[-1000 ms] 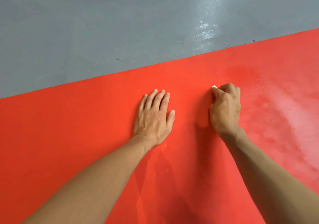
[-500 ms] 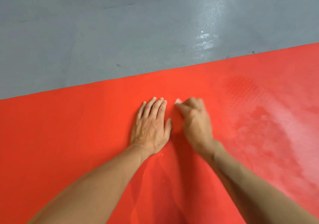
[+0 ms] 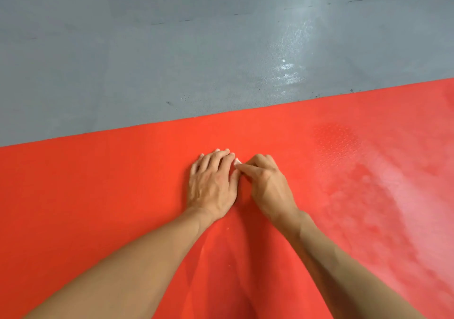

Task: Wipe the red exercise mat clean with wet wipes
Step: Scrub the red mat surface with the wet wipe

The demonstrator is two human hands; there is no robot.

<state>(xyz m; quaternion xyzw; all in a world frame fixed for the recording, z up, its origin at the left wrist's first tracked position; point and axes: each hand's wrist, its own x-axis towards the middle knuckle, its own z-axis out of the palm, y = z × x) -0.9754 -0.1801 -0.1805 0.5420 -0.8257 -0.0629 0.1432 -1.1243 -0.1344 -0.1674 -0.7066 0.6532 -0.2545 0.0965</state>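
— Where are the hands?

— Both are down on the red mat (image 3: 98,208), side by side near its middle. The left hand (image 3: 212,183) lies flat, palm down, fingers straight and close together, pressing on the surface and holding nothing. The right hand (image 3: 266,186) sits just beside it, fingers curled under, with the thumb and forefinger pinching a small white wet wipe (image 3: 237,162). Only a corner of the wipe shows, poking out at the fingertips and almost touching the left index finger.

— And the mat itself?

— Bright orange-red, spread flat and filling the lower part of the view. Its far edge runs as a straight slanting line, higher on the right. Right of the hands the surface looks different: a paler, glossy, streaked patch that appears damp, with a fine raised dot texture visible at its upper end. Around and left of the hands the colour is even and matte. A few tiny pale specks sit between the forearms.

— What lies beyond it?

— A grey painted floor (image 3: 147,60), smooth, with a bright sheen of reflected light on the right and some small dark marks close to the mat's edge.
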